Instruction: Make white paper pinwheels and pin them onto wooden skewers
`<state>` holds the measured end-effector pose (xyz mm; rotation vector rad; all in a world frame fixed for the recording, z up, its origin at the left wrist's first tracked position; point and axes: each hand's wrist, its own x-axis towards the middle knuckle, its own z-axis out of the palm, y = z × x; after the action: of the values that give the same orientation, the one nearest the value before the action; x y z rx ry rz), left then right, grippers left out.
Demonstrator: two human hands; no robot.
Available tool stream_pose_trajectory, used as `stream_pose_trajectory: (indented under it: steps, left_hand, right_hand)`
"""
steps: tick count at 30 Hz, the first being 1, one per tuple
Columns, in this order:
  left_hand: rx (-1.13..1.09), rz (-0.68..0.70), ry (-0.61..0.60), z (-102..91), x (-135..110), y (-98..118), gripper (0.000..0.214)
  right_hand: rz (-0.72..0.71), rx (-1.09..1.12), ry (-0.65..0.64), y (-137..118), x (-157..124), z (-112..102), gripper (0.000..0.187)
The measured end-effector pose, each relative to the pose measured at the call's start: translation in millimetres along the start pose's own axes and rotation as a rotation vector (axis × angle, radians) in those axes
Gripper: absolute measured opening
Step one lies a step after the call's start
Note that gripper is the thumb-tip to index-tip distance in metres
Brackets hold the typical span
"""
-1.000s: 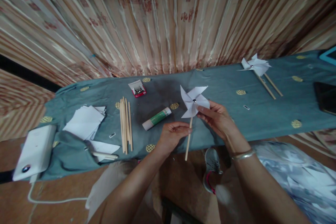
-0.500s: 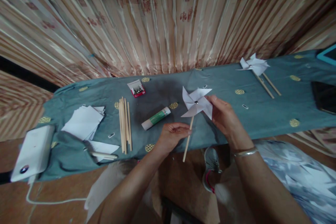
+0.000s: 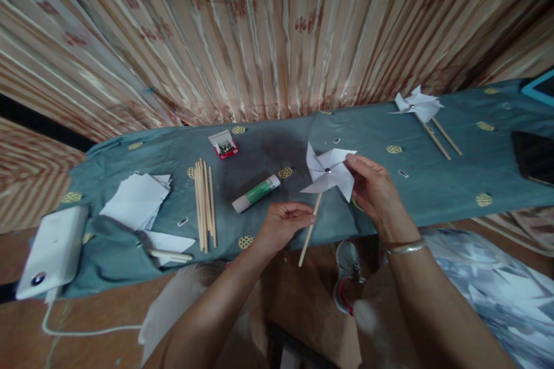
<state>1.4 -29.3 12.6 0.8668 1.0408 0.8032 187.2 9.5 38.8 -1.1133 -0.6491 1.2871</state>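
Note:
I hold a white paper pinwheel (image 3: 328, 172) on a wooden stick (image 3: 310, 229) over the near edge of a table covered in teal cloth (image 3: 433, 184). My left hand (image 3: 283, 223) pinches the stick partway down its length. My right hand (image 3: 375, 191) is curled at the pinwheel's right side, fingertips on a blade. A small metal pin marks the wheel's centre.
On the cloth lie a green glue stick (image 3: 256, 193), a bundle of wooden sticks (image 3: 205, 203), a stack of white paper squares (image 3: 137, 200), a red box of pins (image 3: 225, 145) and finished pinwheels (image 3: 419, 107) at the far right. A white power bank (image 3: 54, 251) sits at the left, a dark phone (image 3: 534, 157) at the right.
The pinwheel has shifted slightly right and its stick tilted more. My right hand moved from the wheel's lower edge to its right side, and the blades have turned.

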Motion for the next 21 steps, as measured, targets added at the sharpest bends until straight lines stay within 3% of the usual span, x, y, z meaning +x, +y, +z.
stream_pose_trajectory:
  steps: [12, 21]
  left_hand:
    - [-0.021, 0.007, 0.030, -1.0, 0.8, 2.2, 0.038]
    - [-0.076, -0.012, 0.056, -1.8, 3.5, 2.8, 0.030]
  right_hand:
    - [0.043, 0.047, 0.048, 0.7, -0.8, 1.4, 0.025]
    - [0.045, 0.018, 0.014, 1.9, -2.2, 1.1, 0.023]
